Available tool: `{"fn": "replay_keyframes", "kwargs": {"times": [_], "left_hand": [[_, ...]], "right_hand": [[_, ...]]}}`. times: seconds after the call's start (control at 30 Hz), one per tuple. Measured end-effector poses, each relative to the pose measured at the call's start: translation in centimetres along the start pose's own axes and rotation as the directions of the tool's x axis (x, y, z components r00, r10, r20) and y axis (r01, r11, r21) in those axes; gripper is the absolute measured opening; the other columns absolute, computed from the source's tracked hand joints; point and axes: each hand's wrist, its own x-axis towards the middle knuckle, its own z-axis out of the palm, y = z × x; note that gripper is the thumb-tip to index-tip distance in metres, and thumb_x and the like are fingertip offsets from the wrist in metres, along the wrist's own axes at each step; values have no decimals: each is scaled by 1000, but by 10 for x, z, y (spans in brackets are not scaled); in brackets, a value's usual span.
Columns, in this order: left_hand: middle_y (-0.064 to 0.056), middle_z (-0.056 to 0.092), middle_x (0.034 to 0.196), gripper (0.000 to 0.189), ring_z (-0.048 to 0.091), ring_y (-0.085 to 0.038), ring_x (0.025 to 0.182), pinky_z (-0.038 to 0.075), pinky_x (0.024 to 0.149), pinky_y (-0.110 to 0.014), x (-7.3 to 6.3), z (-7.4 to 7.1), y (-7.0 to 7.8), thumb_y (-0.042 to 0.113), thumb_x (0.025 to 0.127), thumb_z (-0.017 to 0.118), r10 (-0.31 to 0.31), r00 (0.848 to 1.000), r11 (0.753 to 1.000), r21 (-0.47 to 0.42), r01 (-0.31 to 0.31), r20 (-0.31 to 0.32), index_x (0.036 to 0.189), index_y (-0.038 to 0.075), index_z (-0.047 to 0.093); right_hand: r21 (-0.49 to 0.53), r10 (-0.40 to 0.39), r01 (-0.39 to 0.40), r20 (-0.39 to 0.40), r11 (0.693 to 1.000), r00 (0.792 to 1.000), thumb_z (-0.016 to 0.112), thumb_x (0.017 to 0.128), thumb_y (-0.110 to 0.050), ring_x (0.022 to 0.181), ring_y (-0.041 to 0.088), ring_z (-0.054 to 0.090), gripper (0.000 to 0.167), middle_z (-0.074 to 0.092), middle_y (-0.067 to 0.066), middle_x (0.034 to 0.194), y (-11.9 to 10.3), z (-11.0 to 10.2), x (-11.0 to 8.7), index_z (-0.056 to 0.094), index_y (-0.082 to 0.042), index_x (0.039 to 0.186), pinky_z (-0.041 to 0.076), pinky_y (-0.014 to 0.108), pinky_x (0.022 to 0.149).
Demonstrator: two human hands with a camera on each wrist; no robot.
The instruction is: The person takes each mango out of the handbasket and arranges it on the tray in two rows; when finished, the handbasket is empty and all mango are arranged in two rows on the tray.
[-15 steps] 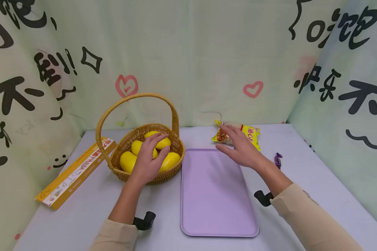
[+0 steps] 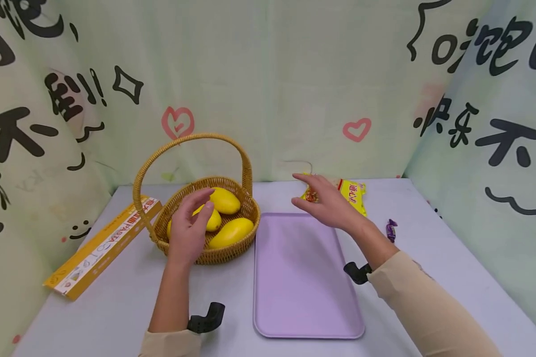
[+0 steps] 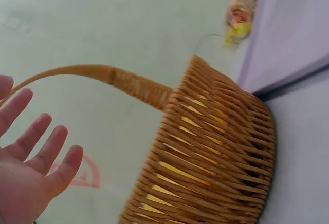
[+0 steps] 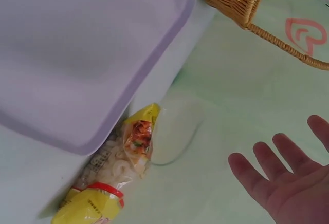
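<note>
Yellow mangoes (image 2: pixel 232 233) lie in a round wicker basket (image 2: pixel 223 255) with a tall arched handle. My left hand (image 2: pixel 188 225) hovers over the basket's near left side, hiding part of the fruit. Its fingers are spread and hold nothing, as the left wrist view shows beside the basket's woven wall (image 3: pixel 205 157). My right hand (image 2: pixel 328 202) is held above the far end of a lilac tray (image 2: pixel 308 282), fingers extended and nothing in them. Behind it, partly covered, lies a yellow and clear snack bag (image 2: pixel 354 194), seen more fully in the right wrist view.
An orange and white pasta box (image 2: pixel 104 248) lies slanted left of the basket. Right of the tray is a small purple wrapped candy (image 2: pixel 391 230). A printed curtain (image 2: pixel 268 89) encloses the back and sides of the white table (image 2: pixel 223 287).
My left hand has shifted left across the basket, uncovering more of the mangoes on the right. My right hand has moved slightly left. The basket, tray and packages stay in place.
</note>
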Motion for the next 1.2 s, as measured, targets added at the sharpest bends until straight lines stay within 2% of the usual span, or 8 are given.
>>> {"fn": "replay_keyframes", "kwargs": {"times": [0.17, 0.27, 0.53, 0.77, 0.87, 0.97, 1.1, 1.2], "left_hand": [[-4, 63, 136, 32, 57, -15, 129, 47, 109, -21, -3, -12, 11, 13, 107, 54, 43, 990, 996, -77, -54, -131, 136, 3, 63], [0, 67, 130, 31, 60, -14, 125, 49, 104, -16, -5, -21, 17, 14, 108, 54, 49, 979, 993, -96, -69, -198, 135, 3, 64], [2, 71, 124, 31, 62, -16, 122, 51, 102, -14, -11, -53, 29, 16, 106, 58, 44, 964, 994, -85, -69, -263, 134, 7, 67], [-7, 73, 116, 30, 71, -20, 110, 59, 91, -20, -14, -80, 25, 12, 105, 59, 18, 941, 974, -209, -93, -338, 132, 1, 67], [-7, 75, 110, 31, 73, -19, 103, 61, 86, -23, -14, -89, 23, 12, 103, 63, -31, 927, 966, -248, -68, -374, 130, -1, 67], [-5, 75, 104, 32, 74, -16, 96, 62, 79, -25, -14, -98, 20, 14, 99, 69, -144, 898, 952, -306, 10, -417, 129, 1, 69], [-6, 71, 101, 35, 75, -17, 93, 63, 73, -29, -14, -107, 10, 11, 94, 76, -288, 857, 904, -418, 95, -427, 128, 6, 70], [-6, 69, 105, 40, 75, -17, 94, 64, 74, -31, -14, -111, -6, 8, 91, 78, -351, 845, 861, -494, 122, -403, 130, 6, 68]], "right_hand": [[18, -21, 20, 30, 1000, 999, 69, 99, -30, 141, 35, 45, 61, 48, 11, 157, -10, 1, 7, 48, -16, 155, 47, 58, 112], [29, -33, 31, 61, 999, 998, 69, 99, -29, 139, 36, 47, 58, 50, 8, 156, -16, 4, 11, 51, -17, 153, 48, 56, 110], [64, -69, 61, 126, 996, 990, 71, 97, -26, 140, 38, 48, 54, 54, 8, 153, -27, 16, 25, 56, -17, 149, 46, 57, 113], [65, -99, 88, 196, 994, 976, 73, 96, -25, 139, 36, 50, 51, 57, 5, 151, -34, 23, 38, 60, -19, 146, 46, 56, 114], [81, -115, 100, 217, 992, 969, 73, 96, -22, 137, 35, 52, 51, 58, 6, 149, -39, 26, 44, 61, -16, 145, 46, 55, 113], [91, -116, 96, 256, 991, 960, 73, 96, -20, 135, 34, 54, 50, 59, 9, 148, -43, 32, 49, 62, -15, 144, 48, 53, 112], [78, -111, 90, 332, 993, 937, 72, 96, -21, 135, 34, 55, 47, 62, 8, 145, -49, 44, 55, 63, -18, 142, 48, 50, 112], [71, -114, 94, 378, 993, 919, 72, 96, -18, 136, 33, 54, 45, 63, 4, 145, -55, 54, 59, 65, -19, 140, 47, 48, 114]]}}
